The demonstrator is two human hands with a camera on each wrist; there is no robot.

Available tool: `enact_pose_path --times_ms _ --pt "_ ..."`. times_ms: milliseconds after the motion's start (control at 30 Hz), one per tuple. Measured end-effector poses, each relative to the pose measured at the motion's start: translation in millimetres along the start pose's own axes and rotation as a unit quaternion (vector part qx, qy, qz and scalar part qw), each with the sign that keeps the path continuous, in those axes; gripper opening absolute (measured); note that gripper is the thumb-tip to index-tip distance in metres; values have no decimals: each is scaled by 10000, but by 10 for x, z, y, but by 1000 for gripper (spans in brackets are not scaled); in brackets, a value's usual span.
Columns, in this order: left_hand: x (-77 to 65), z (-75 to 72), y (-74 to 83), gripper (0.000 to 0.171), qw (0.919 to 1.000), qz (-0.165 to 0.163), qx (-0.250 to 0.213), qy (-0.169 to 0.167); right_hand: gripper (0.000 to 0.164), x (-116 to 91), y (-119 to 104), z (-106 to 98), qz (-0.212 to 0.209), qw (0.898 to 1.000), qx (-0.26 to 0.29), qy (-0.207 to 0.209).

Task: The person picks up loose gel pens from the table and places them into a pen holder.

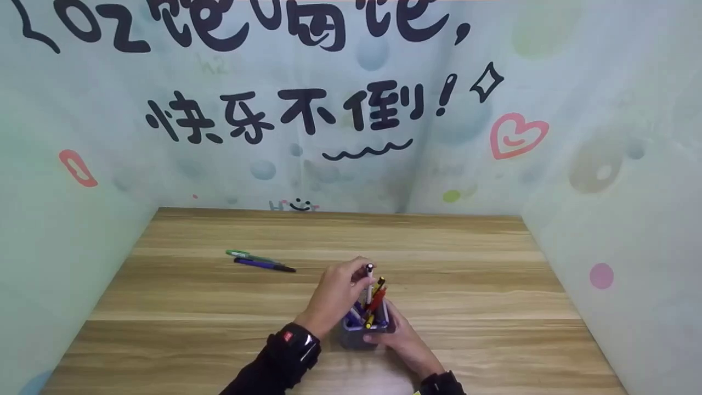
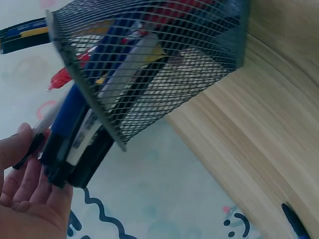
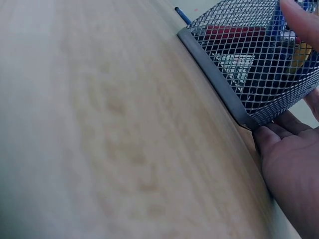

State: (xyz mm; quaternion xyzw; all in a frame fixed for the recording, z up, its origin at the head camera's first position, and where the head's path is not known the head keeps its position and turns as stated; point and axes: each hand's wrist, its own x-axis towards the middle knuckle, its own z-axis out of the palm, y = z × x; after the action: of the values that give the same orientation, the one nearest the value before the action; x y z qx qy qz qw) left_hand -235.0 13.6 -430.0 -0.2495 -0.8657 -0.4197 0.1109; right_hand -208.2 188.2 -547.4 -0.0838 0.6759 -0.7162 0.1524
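A dark mesh pen holder [image 1: 356, 339] stands on the table near its front, packed with pens and markers. My right hand [image 1: 408, 340] grips the holder low on its right side, thumb across the front; in the right wrist view its fingers wrap past the mesh wall [image 3: 239, 64] close to the tabletop. Above the rim, my left hand [image 1: 337, 291] pinches a white pen [image 1: 369, 282] by its black upper end. The pen's lower part is hidden among the others. Beside it a red pen [image 1: 377, 299] and a yellow-and-black one [image 1: 380, 282] stick up.
On the wooden table [image 1: 466, 263], a green pen [image 1: 247, 255] and a blue pen [image 1: 262, 265] with a black end lie side by side, left of the holder. A printed cloth wall [image 1: 296, 164] with black lettering closes the back, and pale walls flank both sides.
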Motion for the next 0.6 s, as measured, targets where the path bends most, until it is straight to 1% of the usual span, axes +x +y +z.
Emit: enact_pose_path --times_ms 67,100,133,200,233,300,400,467,500,533,600 --pt "-4 18 -17 29 9980 -39 621 -112 90 -1 1 1 -8 10000 45 -15" --pt "-6 26 -25 31 9949 -90 985 -187 91 0 2 3 -4 10000 83 -27" --pt "-9 30 -31 32 9906 -149 1328 -279 91 2 4 4 5 9999 110 -28" --pt "-12 31 -46 35 9796 -276 1934 -467 90 2 4 6 17 9999 130 -33" --pt "-12 28 -53 36 9741 -317 2169 -547 90 3 4 7 22 9999 153 -44" --pt "-12 17 -65 35 9666 -393 2447 -653 90 2 1 7 44 9999 145 -23" --pt "-12 -11 -84 34 9596 -418 2696 -691 91 -1 -2 5 60 9999 102 0" --pt "-17 -26 -103 38 9586 -417 2731 -699 91 -3 -1 3 67 10000 59 9" --pt "-21 -34 -113 39 9601 -441 2668 -713 91 -4 0 1 57 10000 44 5" --pt "-24 -42 -120 39 9635 -479 2532 -724 91 -1 2 -1 42 10000 55 -16" --pt "-27 -58 -140 40 9723 -568 2152 -711 90 4 8 -6 -5 10000 52 -47"
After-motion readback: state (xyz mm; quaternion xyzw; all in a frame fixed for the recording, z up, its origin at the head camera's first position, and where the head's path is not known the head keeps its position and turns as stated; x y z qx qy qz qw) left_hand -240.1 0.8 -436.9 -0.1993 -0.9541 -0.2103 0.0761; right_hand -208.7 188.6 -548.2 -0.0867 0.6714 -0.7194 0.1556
